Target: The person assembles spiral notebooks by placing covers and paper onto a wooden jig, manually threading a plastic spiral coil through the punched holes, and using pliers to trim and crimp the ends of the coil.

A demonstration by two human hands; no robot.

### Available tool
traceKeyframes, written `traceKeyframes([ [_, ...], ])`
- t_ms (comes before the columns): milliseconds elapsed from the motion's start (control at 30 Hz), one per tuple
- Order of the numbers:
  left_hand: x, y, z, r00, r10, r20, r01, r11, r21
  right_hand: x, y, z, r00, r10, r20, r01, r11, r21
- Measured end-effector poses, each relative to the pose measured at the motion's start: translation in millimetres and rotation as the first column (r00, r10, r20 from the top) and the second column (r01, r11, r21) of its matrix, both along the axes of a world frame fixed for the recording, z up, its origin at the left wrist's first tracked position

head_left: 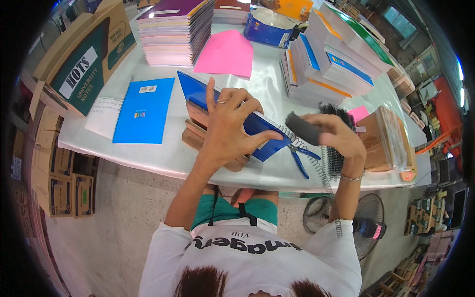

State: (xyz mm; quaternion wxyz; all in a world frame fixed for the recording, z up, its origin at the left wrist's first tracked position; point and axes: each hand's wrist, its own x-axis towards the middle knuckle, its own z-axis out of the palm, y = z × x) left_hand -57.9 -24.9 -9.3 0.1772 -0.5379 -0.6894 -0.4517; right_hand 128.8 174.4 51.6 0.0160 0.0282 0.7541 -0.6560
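Note:
My left hand (230, 116) grips a blue notebook (264, 129) along its upper edge, thumb on the near side. The notebook stands tilted against a wooden block stand (194, 133). My right hand (341, 138) holds a dark grey pad (303, 129) close to the notebook's right end. A black spiral coil (324, 171) runs from that end down past my right forearm. Under the pad lie cutting pliers (300, 162) with blue handles. Beside my right hand is a heap of black spiral coils (332, 166), partly hidden by it.
A finished-looking blue spiral notebook (143, 111) lies left, on a handwritten sheet (103, 116). Behind stand a notebook stack (173, 34), pink paper (225, 52), a blue tape roll (268, 27) and book piles (321, 69). A carton (86, 64) stands left, another box (386, 138) right.

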Motion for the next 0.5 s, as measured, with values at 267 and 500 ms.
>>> traceKeyframes([
  [267, -1.6, -3.1, 1.8, 0.999, -0.039, 0.020, 0.040, 0.999, -0.027, -14.6, -16.8, 19.0, 0.999, 0.009, 0.031, -0.015, 0.981, 0.195],
  [500, -4.1, -3.7, 2.3, 0.998, -0.059, 0.026, 0.060, 0.997, -0.042, -23.3, -23.3, 16.6, 0.997, 0.015, -0.079, 0.011, 0.948, 0.317],
])
